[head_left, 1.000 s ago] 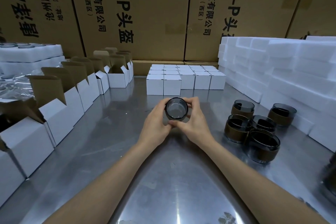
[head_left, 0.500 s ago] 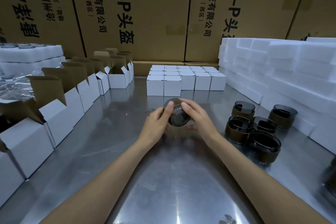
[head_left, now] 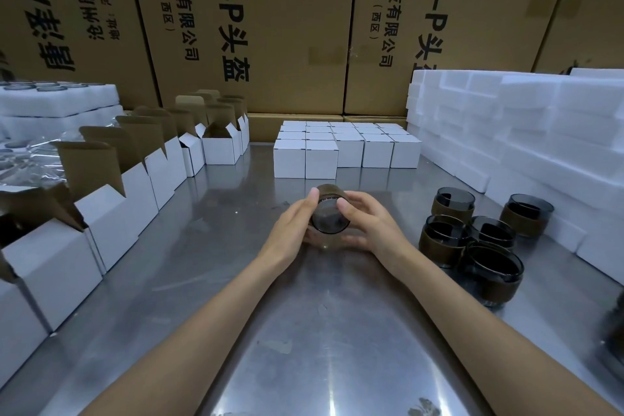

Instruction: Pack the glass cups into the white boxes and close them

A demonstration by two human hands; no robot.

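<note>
Six glass cups in all: one held [head_left: 330,214] mid-frame, five standing [head_left: 472,240] at right. Two hands. The closed white boxes [head_left: 344,149] at upper centre show five across the front; the rows behind blur together.

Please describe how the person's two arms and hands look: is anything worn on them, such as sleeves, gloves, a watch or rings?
Both forearms are bare as far as the picture shows them; no sleeve edge is in view. The left hand and the right hand wear no gloves. No watch, bracelet or ring shows on either wrist or on the visible fingers. The fingernails look short and unpainted.
</note>
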